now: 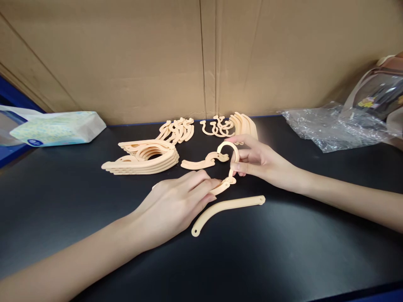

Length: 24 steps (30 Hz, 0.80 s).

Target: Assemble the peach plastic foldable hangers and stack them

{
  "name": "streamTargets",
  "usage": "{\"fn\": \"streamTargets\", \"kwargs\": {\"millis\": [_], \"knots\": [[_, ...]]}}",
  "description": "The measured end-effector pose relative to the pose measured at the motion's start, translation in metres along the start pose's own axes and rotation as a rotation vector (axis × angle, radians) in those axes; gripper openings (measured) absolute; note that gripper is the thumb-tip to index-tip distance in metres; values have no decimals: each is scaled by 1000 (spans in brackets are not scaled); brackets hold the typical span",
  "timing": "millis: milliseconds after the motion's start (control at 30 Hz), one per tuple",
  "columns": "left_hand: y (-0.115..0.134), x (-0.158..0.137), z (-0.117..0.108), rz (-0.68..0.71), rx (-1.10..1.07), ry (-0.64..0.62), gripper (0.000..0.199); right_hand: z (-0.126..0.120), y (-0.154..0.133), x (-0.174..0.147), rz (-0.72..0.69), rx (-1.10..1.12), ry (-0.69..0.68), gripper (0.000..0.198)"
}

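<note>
My right hand [256, 160] pinches a cream plastic hanger hook [234, 147] between thumb and fingers, its curve uppermost. The hook's lower end meets a hanger arm [221, 187], which my left hand [178, 200] grips; most of that arm is hidden under the fingers. Whether the two pieces are locked together I cannot tell. Nearer me lies a loose curved hanger arm [225, 205] with a hole at each end. Just beyond my hands rests a short curved hanger piece [201, 164]. To the left sits a stack of folded hangers [146, 168].
Small curved parts [179, 131] are heaped at the back, beside loose hooks [217, 129] and a bundle of arms [247, 125]. A tissue pack [63, 128] lies far left. Crinkled clear plastic [327, 130] and a transparent bag [378, 94] are at right. Cardboard [126, 54] walls the back.
</note>
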<state>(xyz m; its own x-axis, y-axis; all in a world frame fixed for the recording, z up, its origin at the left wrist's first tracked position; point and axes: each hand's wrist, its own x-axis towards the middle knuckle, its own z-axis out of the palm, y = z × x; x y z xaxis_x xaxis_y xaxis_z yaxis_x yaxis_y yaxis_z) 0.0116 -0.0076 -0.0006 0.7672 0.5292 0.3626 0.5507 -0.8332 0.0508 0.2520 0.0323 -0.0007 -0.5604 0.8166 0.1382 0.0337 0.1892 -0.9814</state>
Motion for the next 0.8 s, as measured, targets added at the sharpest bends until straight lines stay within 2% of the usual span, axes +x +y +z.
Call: {"fn": "streamTargets", "kwargs": {"millis": [433,800], "knots": [[0,-4,4,-78,23,-4,19,1,-1,-1,-19,-88,21,37],[-1,-2,3,-36,34,-24,21,-1,-3,0,67,-6,27,40]]}}
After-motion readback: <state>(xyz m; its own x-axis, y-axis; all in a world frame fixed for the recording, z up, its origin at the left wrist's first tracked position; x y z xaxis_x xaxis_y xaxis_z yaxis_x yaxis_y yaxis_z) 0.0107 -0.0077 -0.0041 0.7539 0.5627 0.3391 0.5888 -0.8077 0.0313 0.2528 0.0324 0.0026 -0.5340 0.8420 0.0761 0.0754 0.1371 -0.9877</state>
